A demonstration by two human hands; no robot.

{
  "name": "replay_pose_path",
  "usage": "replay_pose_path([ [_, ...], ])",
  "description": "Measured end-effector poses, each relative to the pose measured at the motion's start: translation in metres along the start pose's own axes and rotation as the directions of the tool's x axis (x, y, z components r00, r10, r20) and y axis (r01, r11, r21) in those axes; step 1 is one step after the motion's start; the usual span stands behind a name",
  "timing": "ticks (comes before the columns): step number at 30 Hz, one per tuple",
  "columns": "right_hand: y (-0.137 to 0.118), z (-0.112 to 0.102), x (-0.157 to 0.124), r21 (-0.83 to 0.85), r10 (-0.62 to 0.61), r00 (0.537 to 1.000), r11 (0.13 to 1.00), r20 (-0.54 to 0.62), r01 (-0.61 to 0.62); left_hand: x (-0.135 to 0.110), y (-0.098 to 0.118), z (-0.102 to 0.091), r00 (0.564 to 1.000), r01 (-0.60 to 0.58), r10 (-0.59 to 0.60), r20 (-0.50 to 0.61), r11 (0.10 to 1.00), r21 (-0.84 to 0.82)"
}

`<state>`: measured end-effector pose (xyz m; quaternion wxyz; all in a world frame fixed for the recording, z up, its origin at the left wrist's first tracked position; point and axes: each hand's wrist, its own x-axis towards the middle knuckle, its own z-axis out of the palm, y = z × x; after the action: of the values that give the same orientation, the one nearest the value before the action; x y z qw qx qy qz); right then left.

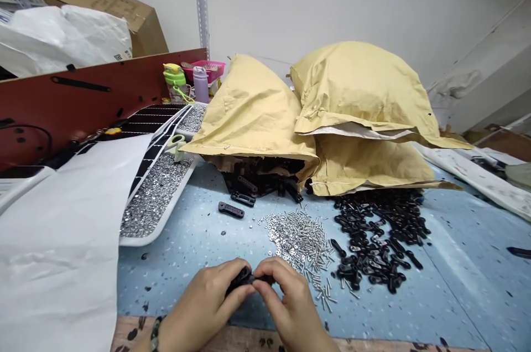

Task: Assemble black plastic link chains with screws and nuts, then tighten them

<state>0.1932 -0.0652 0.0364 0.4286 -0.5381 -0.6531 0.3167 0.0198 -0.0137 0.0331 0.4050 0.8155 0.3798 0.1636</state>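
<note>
My left hand [213, 294] is closed around a small black plastic part [239, 279], near the table's front edge. Close against it, my right hand [286, 296] pinches a black piece [262, 279] at the same spot; whether the two are one joined part, I cannot tell. Beyond the hands lies a heap of silver screws [309, 236], with small nuts [279, 230] along its left side. To the right spreads a pile of black plastic parts [373, 241]. Longer black parts [231, 209] lie in front of a paper sack's mouth.
Yellow paper sacks [257, 103] stand at the back, one spilling black parts. At left, a white tray [155, 236] holds many small metal pieces, partly under white sheets [70, 230]. Green-handled scissors [176, 144], a purple bottle [201, 85] and a pink basket [215, 68] sit farther back.
</note>
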Motion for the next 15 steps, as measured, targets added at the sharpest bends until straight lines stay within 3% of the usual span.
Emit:
replay_pose_path([
  [4,0.008,-0.009,0.017,-0.016,0.070,0.989,0.998,0.128,-0.068,0.000,-0.006,-0.006,1.000,0.007,-0.007,-0.005,1.000,-0.002],
  [7,0.029,-0.011,0.049,-0.280,0.073,0.992,0.959,0.101,-0.042,0.007,-0.018,-0.016,0.986,0.123,-0.137,-0.097,0.983,-0.136],
  [10,0.051,0.000,0.081,-0.601,-0.020,0.998,0.798,0.056,0.050,0.017,-0.032,-0.023,0.946,0.216,-0.282,-0.158,0.915,-0.341],
  [15,0.062,0.027,0.084,-0.634,-0.042,0.986,0.761,0.160,0.135,0.019,-0.045,-0.032,0.922,0.249,-0.361,-0.138,0.829,-0.501],
])
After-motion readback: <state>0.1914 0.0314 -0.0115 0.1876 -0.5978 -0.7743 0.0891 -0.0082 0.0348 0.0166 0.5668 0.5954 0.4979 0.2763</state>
